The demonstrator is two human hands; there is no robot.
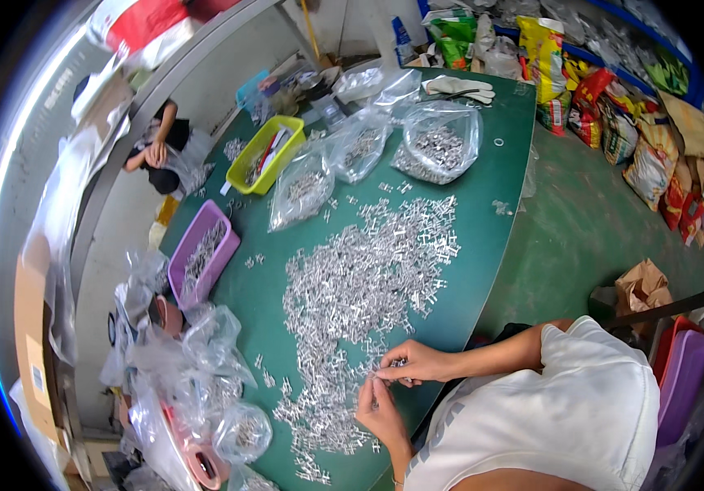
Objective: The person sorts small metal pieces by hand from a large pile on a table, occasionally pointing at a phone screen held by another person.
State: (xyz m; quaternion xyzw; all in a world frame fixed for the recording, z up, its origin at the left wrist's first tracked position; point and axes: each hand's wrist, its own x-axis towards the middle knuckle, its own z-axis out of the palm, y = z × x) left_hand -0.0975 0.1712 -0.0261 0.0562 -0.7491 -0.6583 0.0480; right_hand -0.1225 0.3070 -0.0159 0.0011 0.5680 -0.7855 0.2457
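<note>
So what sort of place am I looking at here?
Probably a small-parts workshop: loose, silvery, branched pieces lie heaped across a green worktable, near clear plastic bags and a purple plastic bin that hold similar-looking pieces.

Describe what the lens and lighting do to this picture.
Head view: fisheye curvature bows the green table along its right edge and leaves black corners; head view, far left: the strip light looks blown out; head view, upper middle: glare on the clear bags.
</note>
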